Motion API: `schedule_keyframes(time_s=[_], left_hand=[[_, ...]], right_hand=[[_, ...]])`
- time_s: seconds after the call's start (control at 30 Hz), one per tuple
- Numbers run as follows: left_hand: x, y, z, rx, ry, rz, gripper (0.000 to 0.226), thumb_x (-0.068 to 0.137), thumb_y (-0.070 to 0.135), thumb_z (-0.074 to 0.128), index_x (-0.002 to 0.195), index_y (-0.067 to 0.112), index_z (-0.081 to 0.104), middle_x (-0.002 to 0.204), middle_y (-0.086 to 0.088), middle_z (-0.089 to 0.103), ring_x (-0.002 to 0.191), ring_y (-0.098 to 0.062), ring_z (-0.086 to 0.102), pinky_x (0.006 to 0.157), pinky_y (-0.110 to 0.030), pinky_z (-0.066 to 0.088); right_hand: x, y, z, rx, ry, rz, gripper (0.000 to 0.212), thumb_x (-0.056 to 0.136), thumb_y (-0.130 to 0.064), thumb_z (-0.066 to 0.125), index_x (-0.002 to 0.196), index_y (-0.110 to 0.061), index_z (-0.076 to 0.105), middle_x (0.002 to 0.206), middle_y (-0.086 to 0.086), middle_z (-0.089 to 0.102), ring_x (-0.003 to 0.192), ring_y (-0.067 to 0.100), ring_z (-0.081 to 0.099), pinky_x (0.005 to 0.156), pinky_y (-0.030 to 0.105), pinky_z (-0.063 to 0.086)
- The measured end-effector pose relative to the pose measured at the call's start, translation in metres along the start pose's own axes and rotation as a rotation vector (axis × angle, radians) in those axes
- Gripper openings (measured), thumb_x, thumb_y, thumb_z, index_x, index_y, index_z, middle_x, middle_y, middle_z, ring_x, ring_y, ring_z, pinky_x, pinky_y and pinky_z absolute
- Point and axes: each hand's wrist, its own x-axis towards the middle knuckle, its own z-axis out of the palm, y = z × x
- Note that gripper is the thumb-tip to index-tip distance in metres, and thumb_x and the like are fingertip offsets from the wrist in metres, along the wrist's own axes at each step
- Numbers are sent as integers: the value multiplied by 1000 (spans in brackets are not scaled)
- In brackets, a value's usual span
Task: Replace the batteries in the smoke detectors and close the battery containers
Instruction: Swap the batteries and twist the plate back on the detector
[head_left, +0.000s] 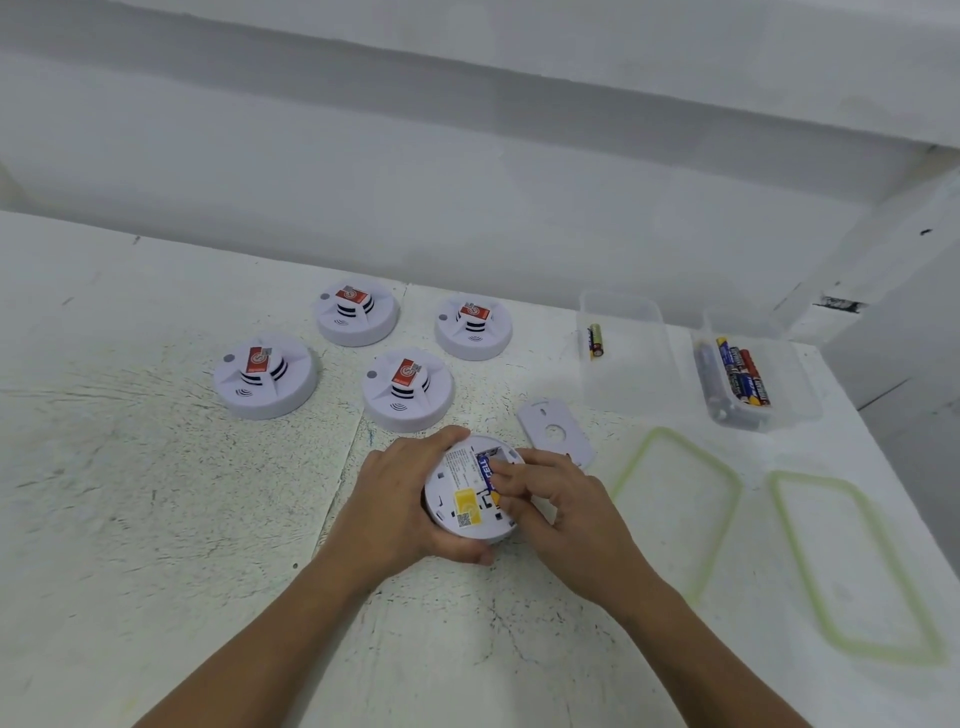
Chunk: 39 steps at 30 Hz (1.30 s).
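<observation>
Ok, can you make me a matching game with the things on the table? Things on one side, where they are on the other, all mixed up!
Things
1. upturned smoke detector
2. blue battery
3. loose cover plate
4. lone battery

Places
A. alone in the clear tub nearer the detectors
B. gripped by the left hand
C. flat on the table, just beyond the right hand
D. in the upturned smoke detector's open back, held by the right hand's fingertips

Pairs: 1-B, 2-D, 3-C, 4-A
</observation>
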Motion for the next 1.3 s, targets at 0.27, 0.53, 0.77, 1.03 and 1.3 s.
schedule_keyframes(time_s=[0.27, 0.53, 0.77, 1.03, 1.3], left_hand=[[1, 2, 0, 15, 21, 29, 101, 35, 77, 74, 125, 48, 36, 101, 31, 53, 94, 3, 48, 86, -25, 35], [1, -2, 0, -15, 39, 57, 88, 39, 74, 79, 117, 50, 44, 93, 22, 62, 87, -4, 58, 78, -42, 49], [0, -1, 1, -28, 50, 56, 93, 38, 78, 78, 119, 47, 47, 96, 23, 64, 89, -2, 59, 79, -39, 50], [0, -2, 2, -28, 53, 50, 97, 36, 78, 80, 122, 45, 49, 100, 26, 62, 96, 1, 56, 83, -35, 48], [1, 2, 0, -45, 60, 90, 93, 35, 80, 77, 118, 66, 36, 114, 32, 54, 101, 6, 53, 83, -20, 42]], right_hand=[[2, -1, -1, -63, -64, -22, 18, 89, -16, 61, 103, -16, 73, 125, -10, 63, 127, 5, 44, 105, 27, 39], [21, -8, -38, -23, -113, -1, 21, 89, -20, 64, 107, -25, 72, 116, -14, 67, 114, -6, 50, 97, 14, 38], [77, 23, -159, -89, 538, 142, 14, 86, -10, 62, 83, -19, 71, 86, -2, 71, 70, -4, 59, 68, 13, 43], [101, 108, -203, -413, 207, 730, 26, 84, 3, 49, 102, 12, 65, 84, 19, 63, 74, 31, 60, 66, 32, 47], [94, 117, -190, -464, 55, 679, 29, 79, 4, 48, 96, 3, 70, 77, 13, 53, 71, 23, 46, 61, 24, 35]])
